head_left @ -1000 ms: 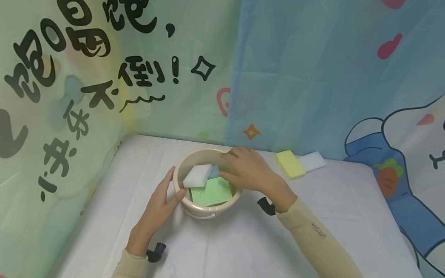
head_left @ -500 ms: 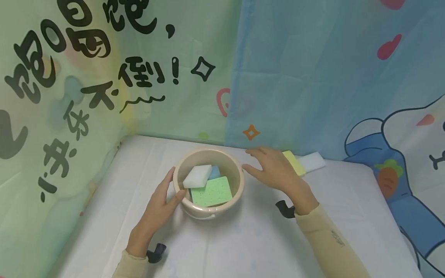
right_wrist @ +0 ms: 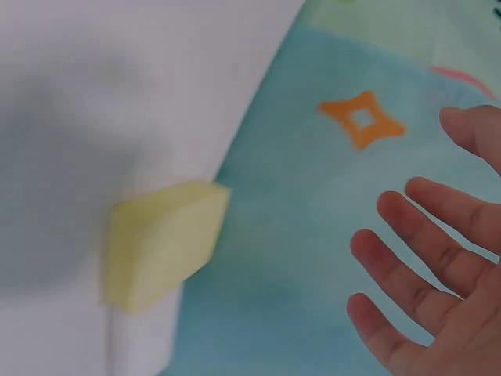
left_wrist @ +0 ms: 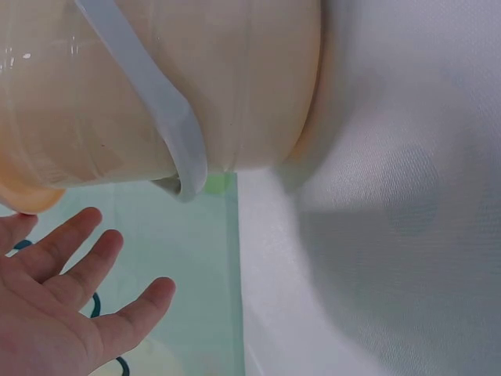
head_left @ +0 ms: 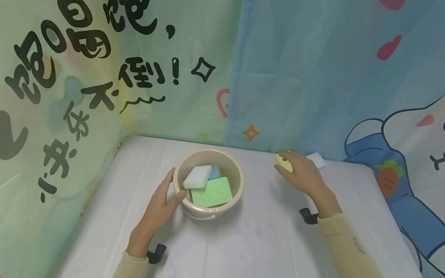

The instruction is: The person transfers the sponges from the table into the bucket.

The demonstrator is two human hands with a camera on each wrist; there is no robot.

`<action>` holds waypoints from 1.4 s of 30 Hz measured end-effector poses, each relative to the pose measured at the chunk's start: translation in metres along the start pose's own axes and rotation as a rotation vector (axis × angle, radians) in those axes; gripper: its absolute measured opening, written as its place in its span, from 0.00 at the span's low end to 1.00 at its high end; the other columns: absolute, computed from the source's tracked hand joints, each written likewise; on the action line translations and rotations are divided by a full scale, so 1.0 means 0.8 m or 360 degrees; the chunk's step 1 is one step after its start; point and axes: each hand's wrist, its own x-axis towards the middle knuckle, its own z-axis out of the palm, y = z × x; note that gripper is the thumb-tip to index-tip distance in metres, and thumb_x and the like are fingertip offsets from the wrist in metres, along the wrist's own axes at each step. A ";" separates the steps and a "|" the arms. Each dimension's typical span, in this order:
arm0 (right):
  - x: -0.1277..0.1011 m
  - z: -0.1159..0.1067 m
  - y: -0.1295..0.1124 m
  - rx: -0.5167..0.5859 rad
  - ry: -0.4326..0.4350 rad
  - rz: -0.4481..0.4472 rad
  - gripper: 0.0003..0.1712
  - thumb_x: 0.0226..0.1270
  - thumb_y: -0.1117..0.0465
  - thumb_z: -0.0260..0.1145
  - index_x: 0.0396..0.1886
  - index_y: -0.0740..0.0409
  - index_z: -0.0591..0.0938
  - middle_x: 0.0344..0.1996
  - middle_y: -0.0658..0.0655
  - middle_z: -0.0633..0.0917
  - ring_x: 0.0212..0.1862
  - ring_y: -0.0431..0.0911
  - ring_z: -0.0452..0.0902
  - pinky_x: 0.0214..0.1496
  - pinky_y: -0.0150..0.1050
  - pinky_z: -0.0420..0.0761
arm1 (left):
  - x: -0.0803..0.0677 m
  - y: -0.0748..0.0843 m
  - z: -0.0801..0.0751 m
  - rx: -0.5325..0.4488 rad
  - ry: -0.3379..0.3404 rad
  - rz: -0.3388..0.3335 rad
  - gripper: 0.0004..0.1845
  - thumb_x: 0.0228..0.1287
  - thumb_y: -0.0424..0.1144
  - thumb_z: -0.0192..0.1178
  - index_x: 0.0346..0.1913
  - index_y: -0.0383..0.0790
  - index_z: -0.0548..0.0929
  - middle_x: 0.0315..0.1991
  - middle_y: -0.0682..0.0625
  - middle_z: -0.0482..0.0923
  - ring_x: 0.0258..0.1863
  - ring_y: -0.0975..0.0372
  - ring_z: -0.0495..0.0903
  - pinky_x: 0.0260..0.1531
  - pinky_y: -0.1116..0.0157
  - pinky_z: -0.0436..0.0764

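Note:
A cream bucket (head_left: 238, 170) stands on the white-covered table. Inside it lie a white sponge (head_left: 197, 177), a green sponge (head_left: 212, 193) and a partly covered blue sponge (head_left: 214, 172). At the bucket's left side, my left hand (head_left: 158, 210) touches the rim with thumb and a fingertip. The left wrist view shows that hand's other fingers (left_wrist: 82, 274) spread and apart from the wall. My right hand (head_left: 303, 175) is over a yellow sponge (head_left: 283, 162), hiding part of it. In the right wrist view, its fingers (right_wrist: 407, 266) are extended and apart from the sponge.
A second white sponge (head_left: 317, 160) lies behind the right hand, partly hidden. Printed cloth (head_left: 295, 96) hangs along the back and left of the table (head_left: 257, 239). The bucket's pale handle (left_wrist: 168, 110) hangs down its side.
My right hand has left the bucket's inside and moved right to the yellow sponge. My left hand and the bucket have stayed put.

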 end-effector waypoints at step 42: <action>-0.023 0.054 0.207 0.0263 0.0095 0.0963 0.52 0.72 0.44 0.59 0.71 0.84 0.50 0.62 0.87 0.60 0.63 0.80 0.53 0.63 0.73 0.59 | 0.004 -0.005 -0.001 -0.0028 -0.0007 0.0019 0.40 0.73 0.53 0.57 0.81 0.49 0.52 0.74 0.49 0.62 0.75 0.53 0.56 0.70 0.40 0.54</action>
